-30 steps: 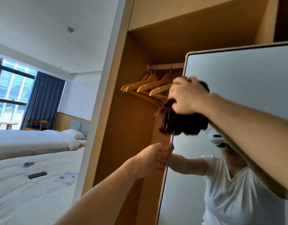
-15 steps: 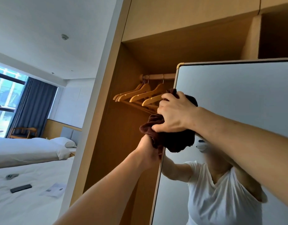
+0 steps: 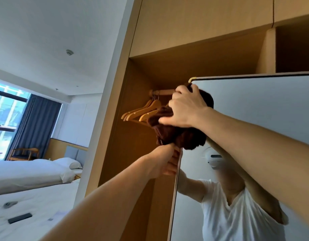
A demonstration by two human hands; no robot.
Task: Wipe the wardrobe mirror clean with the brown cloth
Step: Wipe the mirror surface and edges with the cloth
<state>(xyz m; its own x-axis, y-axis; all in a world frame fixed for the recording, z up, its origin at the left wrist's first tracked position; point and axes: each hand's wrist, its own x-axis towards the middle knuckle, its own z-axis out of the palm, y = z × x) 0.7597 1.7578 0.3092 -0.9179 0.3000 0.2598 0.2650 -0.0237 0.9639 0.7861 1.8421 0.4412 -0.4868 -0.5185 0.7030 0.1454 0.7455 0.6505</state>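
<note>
The right grip [image 3: 186, 108] clutches the bunched brown cloth [image 3: 176, 138], pressing it on the wardrobe mirror [image 3: 263, 105] at its top left corner. The left grip [image 3: 165, 162] curls round the mirror's left edge just below. Wiping looks barely begun, and most of the glass seems left to do.

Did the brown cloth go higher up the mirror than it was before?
Yes. The brown cloth, gripped by the right hand, has moved up the mirror, closer to its top corner.
</note>
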